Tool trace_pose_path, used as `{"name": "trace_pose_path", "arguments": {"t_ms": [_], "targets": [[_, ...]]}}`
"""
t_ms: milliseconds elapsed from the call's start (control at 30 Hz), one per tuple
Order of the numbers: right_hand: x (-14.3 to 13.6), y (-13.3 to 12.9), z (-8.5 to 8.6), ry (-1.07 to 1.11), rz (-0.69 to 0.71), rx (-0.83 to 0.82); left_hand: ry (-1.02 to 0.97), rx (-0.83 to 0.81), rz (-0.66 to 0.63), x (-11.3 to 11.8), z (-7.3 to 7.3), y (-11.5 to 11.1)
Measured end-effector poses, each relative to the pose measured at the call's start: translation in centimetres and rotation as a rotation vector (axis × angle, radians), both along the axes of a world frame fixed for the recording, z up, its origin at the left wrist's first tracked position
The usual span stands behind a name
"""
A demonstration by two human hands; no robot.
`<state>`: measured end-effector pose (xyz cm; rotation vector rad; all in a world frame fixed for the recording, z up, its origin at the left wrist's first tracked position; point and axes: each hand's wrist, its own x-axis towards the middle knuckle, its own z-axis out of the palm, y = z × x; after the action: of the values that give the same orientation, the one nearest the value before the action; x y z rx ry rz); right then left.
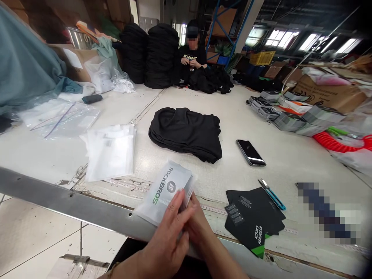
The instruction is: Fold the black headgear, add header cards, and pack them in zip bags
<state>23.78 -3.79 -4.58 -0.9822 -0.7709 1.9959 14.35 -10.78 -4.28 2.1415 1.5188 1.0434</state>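
Observation:
A frosted plastic bag [162, 186] printed ROCKBROS lies slanted at the table's front edge, with something dark showing through its right side. Across the bag's lower right part, the fingers of my left hand [171, 228] are closed on its edge. My right hand [199, 219] grips the same end from the right, its fingers partly hidden behind the bag and my left hand. Just beyond the bag rests a folded stack of black fabric headgear [186, 133]. A pile of frosted plastic bags [112, 155] is to the left. Black cards [247, 217] marked ACTOR'S HEADGEAR lie fanned to the right.
Blue-handled snips [273, 195] touch the cards, and a phone [250, 153] lies behind them. Stacked card bundles [290, 120] and a red coiled hose [340, 143] are at right. Across the table a person [192, 56] handles black fabric beside tall black stacks [161, 56].

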Motion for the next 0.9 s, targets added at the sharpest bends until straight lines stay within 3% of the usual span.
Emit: {"name": "trace_pose_path", "arguments": {"t_ms": [67, 133, 267, 333, 433, 567, 700, 800, 900], "targets": [[0.6, 0.1, 0.6, 0.004, 0.093, -0.019, 0.038, -0.076, -0.001, -2.1, 1.3, 0.9], [1.0, 0.0, 1.2, -0.088, 0.166, 0.084, 0.173, -0.117, 0.001, -3.9, 1.9, 2.0], [1.9, 1.0, 1.4, -0.369, 0.297, 0.425, 0.472, -0.171, -0.025, -4.1, 0.9, 3.4], [2.7, 2.6, 0.9, -0.513, 0.26, 0.398, 0.563, -0.175, -0.019, -3.1, -0.1, 3.4], [3.9, 5.6, -0.1, -0.653, 0.072, 0.272, 0.639, -0.188, -0.017, -2.1, -0.8, 3.3], [3.8, 7.8, -0.5, -0.615, 0.05, 0.201, 0.552, -0.244, -0.083, -3.0, 1.2, 5.2], [2.1, 7.9, -0.6, -0.541, 0.096, 0.172, 0.374, -0.297, -0.003, -4.7, 3.7, 10.0], [1.2, 8.0, -0.7, -0.513, 0.101, 0.156, 0.377, -0.35, 0.002, -4.8, 3.7, 13.1], [1.0, 8.1, -0.7, -0.5, 0.106, 0.151, 0.362, -0.405, -0.055, -4.2, 2.7, 14.3]]}}
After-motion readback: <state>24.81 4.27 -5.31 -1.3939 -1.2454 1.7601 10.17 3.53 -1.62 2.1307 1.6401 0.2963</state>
